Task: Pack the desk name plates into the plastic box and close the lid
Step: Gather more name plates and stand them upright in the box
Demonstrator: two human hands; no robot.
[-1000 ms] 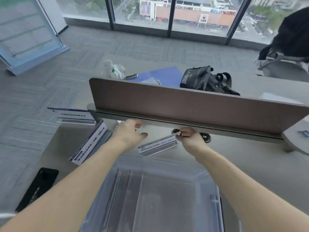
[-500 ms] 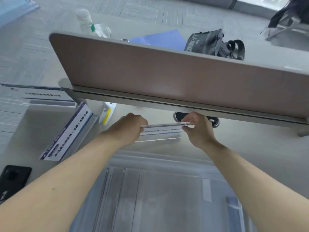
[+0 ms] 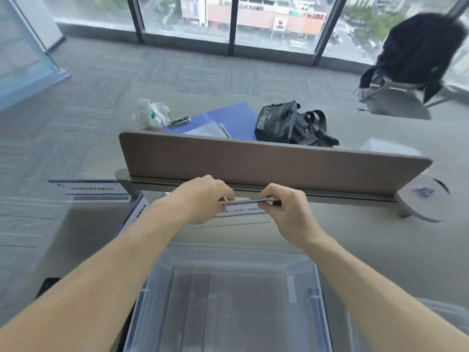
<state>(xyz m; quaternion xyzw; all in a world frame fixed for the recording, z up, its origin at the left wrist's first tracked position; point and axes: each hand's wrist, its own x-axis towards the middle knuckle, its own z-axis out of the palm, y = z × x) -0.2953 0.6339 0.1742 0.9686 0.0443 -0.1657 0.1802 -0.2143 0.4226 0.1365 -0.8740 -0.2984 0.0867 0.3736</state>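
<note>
A clear acrylic desk name plate [image 3: 243,205] with a white printed card is held level above the desk, just in front of the brown divider. My left hand [image 3: 203,199] grips its left end and my right hand [image 3: 286,208] grips its right end. Below and nearer to me stands the open clear plastic box [image 3: 225,255], with several flat name plates [image 3: 193,301] lying along its bottom left. Another name plate [image 3: 134,214] leans on the desk to the left, partly behind my left arm. A further one [image 3: 94,188] stands at the desk's far left edge.
A brown divider panel [image 3: 274,166] crosses the desk behind my hands. Beyond it lie a black bag [image 3: 281,123], blue clipboards [image 3: 228,120] and a white bottle [image 3: 146,113]. A black phone [image 3: 47,285] lies at the lower left. A chair with dark clothing [image 3: 416,52] stands far right.
The plate lay tilted on the desk, held by my right hand only. My left hand then took its other end, and both hands lifted it level. The camera view tilted up.
</note>
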